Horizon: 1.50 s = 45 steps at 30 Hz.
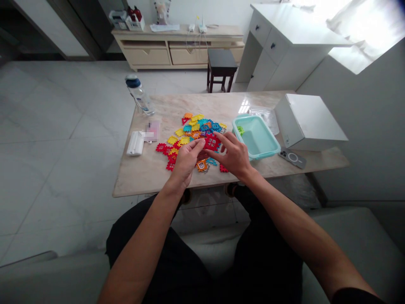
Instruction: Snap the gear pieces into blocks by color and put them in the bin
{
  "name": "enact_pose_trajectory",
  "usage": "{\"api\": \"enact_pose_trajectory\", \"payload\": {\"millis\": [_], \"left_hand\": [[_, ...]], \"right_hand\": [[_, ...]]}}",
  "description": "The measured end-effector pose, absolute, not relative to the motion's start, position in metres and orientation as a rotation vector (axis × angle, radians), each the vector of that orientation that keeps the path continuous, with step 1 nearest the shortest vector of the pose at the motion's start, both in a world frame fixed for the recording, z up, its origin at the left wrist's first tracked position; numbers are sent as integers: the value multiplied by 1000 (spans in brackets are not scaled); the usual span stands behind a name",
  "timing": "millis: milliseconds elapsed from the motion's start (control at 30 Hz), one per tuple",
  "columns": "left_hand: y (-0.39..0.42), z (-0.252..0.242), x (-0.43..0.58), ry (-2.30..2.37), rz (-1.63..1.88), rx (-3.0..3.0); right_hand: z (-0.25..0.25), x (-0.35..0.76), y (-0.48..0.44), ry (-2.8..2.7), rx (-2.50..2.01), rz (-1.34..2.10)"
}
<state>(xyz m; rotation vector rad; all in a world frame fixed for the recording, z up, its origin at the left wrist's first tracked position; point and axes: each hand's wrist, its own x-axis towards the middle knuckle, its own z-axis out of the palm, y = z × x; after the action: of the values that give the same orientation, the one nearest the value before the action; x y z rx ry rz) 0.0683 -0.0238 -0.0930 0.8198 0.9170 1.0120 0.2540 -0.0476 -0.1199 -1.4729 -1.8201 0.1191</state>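
Right now, both hands share one red notched tile

Left of the mint-green plastic tub (257, 137), the red notched tile (211, 142) is held up over the near part of a loose pile of interlocking tiles (195, 126). Its face carries lighter marks, too small to read. The left hand (187, 158), on the side away from the tub, is nearly closed, its thumb and fingers pinching the tile's left edge. The right hand (233, 153), just beside the tub's left wall, is partly curled, with index finger and thumb set apart at the tile's upper and lower edges.

The pile, in red, yellow, orange and blue, spreads over the tabletop (148, 179) to the left of the tub. A bright green piece (241, 130) lies inside the tub, against its left side. Clear plastic packaging (268, 118) lies just behind the tub; a white box (311, 120) stands to its right, and a smartphone (292, 158) with a pale ring on its back lies near its right front corner. Well to the left of the tub are a water bottle (141, 97) with a blue cap, a white packet (135, 143) and a pinkish packet (154, 129), partly blurred.
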Motion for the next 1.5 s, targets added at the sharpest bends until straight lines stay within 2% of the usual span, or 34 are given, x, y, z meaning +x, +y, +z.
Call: {"api": "enact_pose_trajectory", "payload": {"millis": [667,800,1000,1133,1500], "left_hand": [[-27,-100,73,928,1086,846],[-29,-94,75,899,1137,976],[-40,-86,76,757,1099,1245],[-47,-84,77,842,1140,1611],[-48,-83,70,991,1148,2370]], "right_hand": [[-117,255,-52,-1774,-1471,173],[-117,257,-47,-1646,-1342,418],[-114,253,-38,-1307,-1088,1058],[-109,252,-39,-1154,-903,1381],[-96,245,-46,-1111,-995,1534]]}}
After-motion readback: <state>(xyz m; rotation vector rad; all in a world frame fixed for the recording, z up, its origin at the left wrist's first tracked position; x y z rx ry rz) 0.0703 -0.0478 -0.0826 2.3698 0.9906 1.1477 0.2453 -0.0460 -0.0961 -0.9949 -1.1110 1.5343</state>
